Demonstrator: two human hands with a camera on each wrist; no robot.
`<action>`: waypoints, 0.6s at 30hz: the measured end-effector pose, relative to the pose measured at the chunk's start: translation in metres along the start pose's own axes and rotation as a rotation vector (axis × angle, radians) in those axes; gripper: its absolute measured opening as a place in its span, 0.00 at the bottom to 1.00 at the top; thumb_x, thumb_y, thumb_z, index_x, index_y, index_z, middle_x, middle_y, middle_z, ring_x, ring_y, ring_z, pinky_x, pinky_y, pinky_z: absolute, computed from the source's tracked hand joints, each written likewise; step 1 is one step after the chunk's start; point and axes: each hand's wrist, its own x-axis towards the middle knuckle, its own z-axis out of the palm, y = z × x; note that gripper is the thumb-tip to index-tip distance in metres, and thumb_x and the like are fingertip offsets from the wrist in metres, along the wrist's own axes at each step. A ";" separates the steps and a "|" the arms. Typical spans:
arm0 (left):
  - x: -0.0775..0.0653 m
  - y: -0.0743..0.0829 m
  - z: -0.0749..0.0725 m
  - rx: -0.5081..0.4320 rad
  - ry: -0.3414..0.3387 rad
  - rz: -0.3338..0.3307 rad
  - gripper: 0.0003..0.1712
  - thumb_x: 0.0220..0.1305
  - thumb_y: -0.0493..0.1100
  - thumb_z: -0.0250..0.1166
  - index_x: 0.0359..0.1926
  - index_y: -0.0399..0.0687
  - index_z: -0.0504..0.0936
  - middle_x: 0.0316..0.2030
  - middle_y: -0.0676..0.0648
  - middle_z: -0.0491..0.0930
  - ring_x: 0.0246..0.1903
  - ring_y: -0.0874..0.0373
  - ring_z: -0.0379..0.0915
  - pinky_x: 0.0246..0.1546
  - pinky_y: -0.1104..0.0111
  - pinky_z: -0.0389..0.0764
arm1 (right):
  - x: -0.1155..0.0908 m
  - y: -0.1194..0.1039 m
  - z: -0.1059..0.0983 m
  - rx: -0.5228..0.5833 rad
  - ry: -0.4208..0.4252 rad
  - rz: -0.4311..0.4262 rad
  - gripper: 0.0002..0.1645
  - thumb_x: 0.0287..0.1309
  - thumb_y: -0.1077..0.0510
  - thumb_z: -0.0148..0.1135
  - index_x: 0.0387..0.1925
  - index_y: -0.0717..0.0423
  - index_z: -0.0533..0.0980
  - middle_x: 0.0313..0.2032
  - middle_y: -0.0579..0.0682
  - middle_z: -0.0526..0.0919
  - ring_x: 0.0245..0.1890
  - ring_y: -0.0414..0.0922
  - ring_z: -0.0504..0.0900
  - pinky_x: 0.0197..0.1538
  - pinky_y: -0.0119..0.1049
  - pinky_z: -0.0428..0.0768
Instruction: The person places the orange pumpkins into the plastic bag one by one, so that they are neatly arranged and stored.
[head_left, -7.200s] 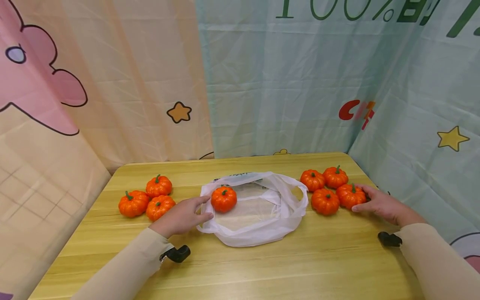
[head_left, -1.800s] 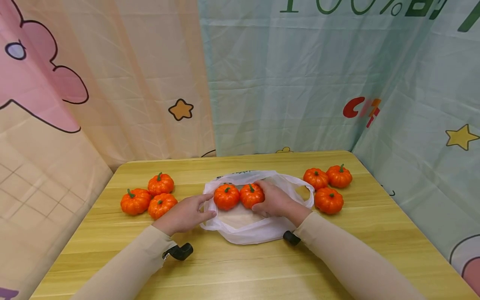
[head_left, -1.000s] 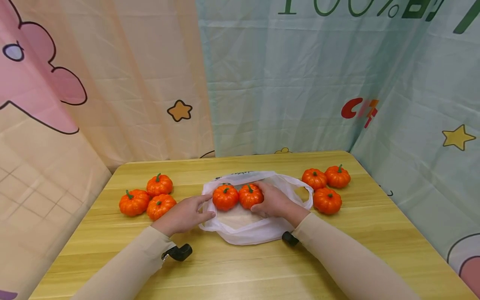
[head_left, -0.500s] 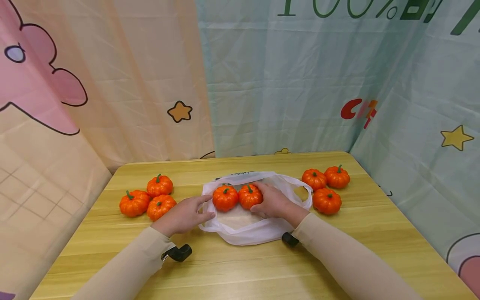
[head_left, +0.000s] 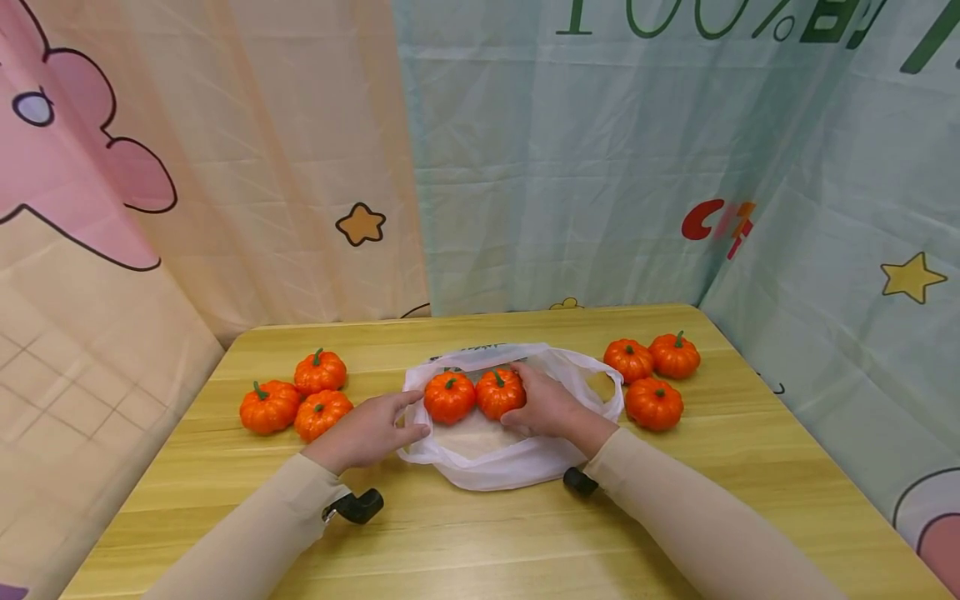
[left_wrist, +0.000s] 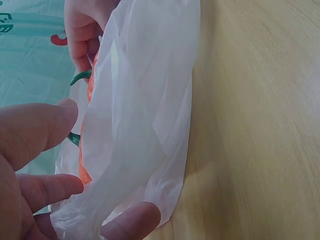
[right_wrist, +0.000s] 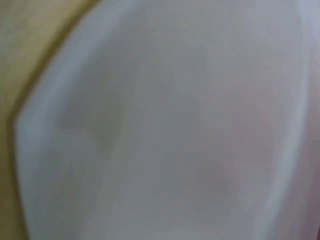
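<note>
A white plastic bag point(head_left: 498, 475) lies spread with its mouth up in the middle of the table. Inside it, at the left, sits a small orange pumpkin point(head_left: 448, 400) with a green stem. A second pumpkin point(head_left: 498, 395) is right beside it, gripped by my right hand point(head_left: 551, 404) from its right side, fingers behind and thumb in front. My left hand point(head_left: 371, 429) holds the bag's left edge. In the left wrist view the bunched film passes between the left fingers point(left_wrist: 132, 220). Only blurred white bag film fills the right wrist view.
On the wooden table point(head_left: 450, 550), three pumpkins cluster left of the bag, the nearest pumpkin point(head_left: 322, 412) partly behind my left hand. Three more, including a front pumpkin point(head_left: 654, 404), sit to the right. Printed fabric curtains point(head_left: 495, 192) stand along the back and sides.
My right hand has brought a pumpkin from the right-hand group into the bag, beside the first one. Over the last second both hands have stayed nearly still.
</note>
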 end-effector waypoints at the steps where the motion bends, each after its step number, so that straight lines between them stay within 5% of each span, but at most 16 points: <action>1: 0.000 0.000 0.000 -0.003 0.000 -0.001 0.43 0.70 0.60 0.69 0.78 0.48 0.68 0.70 0.38 0.76 0.41 0.51 0.75 0.29 0.62 0.74 | 0.000 0.000 0.000 0.001 -0.001 0.001 0.58 0.54 0.56 0.81 0.80 0.55 0.59 0.73 0.59 0.71 0.68 0.58 0.74 0.75 0.56 0.70; 9: 0.000 -0.001 0.000 0.005 0.003 -0.003 0.43 0.70 0.61 0.69 0.79 0.50 0.68 0.68 0.38 0.77 0.41 0.52 0.75 0.28 0.62 0.74 | -0.014 -0.009 -0.016 -0.035 0.009 -0.014 0.59 0.56 0.50 0.81 0.81 0.57 0.57 0.77 0.61 0.66 0.72 0.59 0.72 0.74 0.57 0.72; 18: -0.001 0.000 -0.001 0.014 0.006 0.001 0.43 0.70 0.60 0.69 0.78 0.49 0.69 0.70 0.38 0.76 0.41 0.51 0.76 0.31 0.63 0.75 | -0.045 -0.025 -0.060 -0.003 0.088 -0.112 0.55 0.63 0.48 0.76 0.82 0.53 0.57 0.78 0.60 0.63 0.70 0.64 0.74 0.65 0.59 0.80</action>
